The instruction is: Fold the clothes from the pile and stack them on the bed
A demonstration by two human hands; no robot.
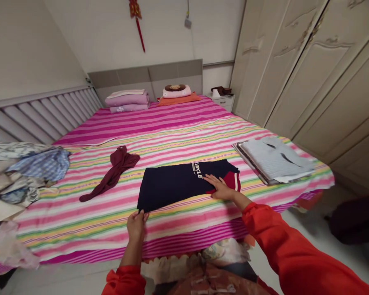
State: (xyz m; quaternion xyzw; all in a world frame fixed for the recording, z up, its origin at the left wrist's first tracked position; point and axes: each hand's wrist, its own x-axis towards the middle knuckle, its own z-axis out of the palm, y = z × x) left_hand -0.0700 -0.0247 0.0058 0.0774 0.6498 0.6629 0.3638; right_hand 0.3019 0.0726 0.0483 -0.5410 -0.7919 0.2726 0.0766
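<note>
A navy T-shirt (169,183) with white lettering and a red sleeve lies folded lengthwise on the striped bed. At its lower left corner, the fingers of my left hand (136,224) pinch the hem. My right hand (219,187) rests flat with fingers stretched out on the shirt, beside the lettering and over part of the red sleeve. To the left of the shirt lies a twisted maroon garment (115,172), apart from both hands.
A stack of folded clothes (276,157) sits on the bed's right side. Loose clothes (15,176) are heaped at the left. Folded purple bedding (129,100) and an orange-and-pink pile (178,96) stand by the headboard (175,73). Wardrobe doors (295,73) line the right.
</note>
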